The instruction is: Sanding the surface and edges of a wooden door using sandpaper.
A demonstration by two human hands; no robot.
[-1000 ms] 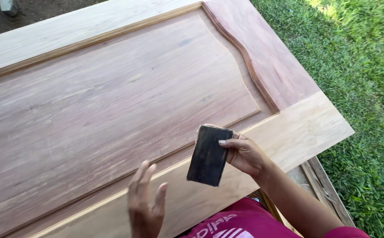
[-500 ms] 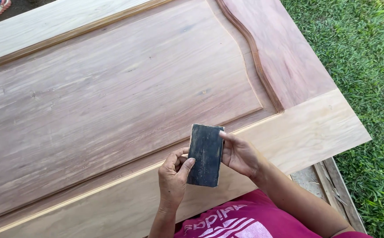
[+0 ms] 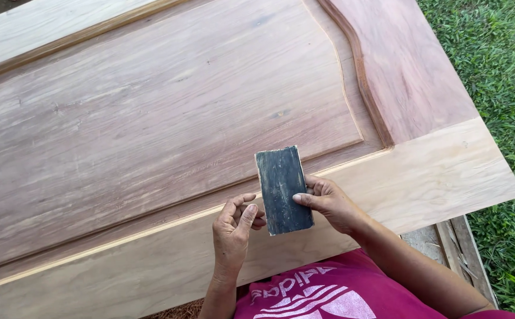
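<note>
A dark rectangular sanding block (image 3: pixel 283 189) is held upright over the near rail of a large unfinished wooden door (image 3: pixel 169 124). My right hand (image 3: pixel 328 204) grips the block's right edge, thumb across its face. My left hand (image 3: pixel 235 227) touches the block's lower left edge with its fingertips; its fingers are curled. The door lies flat, with a raised centre panel and a curved moulding at the right.
Green grass (image 3: pixel 506 77) lies to the right of the door. A piece of wooden frame (image 3: pixel 458 248) shows under the door's near right corner. My magenta shirt (image 3: pixel 316 292) fills the bottom edge.
My left hand came up from the door's near edge to the block's left side. The block has turned more upright, and the view shifted a little to the left.
</note>
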